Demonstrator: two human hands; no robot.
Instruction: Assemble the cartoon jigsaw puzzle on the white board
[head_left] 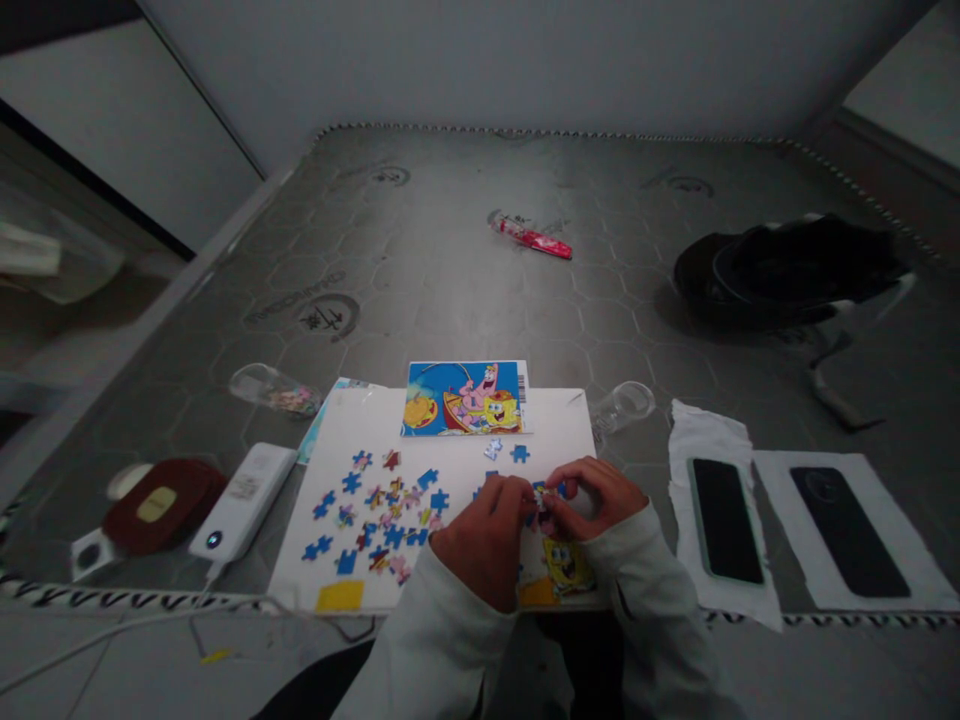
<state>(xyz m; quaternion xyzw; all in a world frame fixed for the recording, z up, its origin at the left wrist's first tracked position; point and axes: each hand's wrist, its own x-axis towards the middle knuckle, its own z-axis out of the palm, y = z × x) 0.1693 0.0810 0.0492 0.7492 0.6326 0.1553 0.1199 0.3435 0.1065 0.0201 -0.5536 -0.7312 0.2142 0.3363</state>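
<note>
Both hands meet over the right part of a white board (300, 560). My left hand (484, 535) has thumb and fingers pinched at a small jigsaw piece (541, 497). From the other side my right hand (600, 497) pinches at the same spot; the fingers partly cover what is there. Just below lies a yellow cartoon-face section (568, 567) of puzzle. Loose jigsaw pieces (395, 535), mostly blue with pink and yellow, spread over the board left of my hands. A blue piece (520, 454) sits above them. The cartoon picture card (466, 399) rests along the board's top edge.
Left of the board are a white power bank (244, 500) with a cable, a brown case (161, 505) and a clear tube (274, 390). Another clear container (626, 405) and two phones (726, 520) on white paper lie right. Farther off are a red packet (536, 238) and a black helmet-like object (787, 270).
</note>
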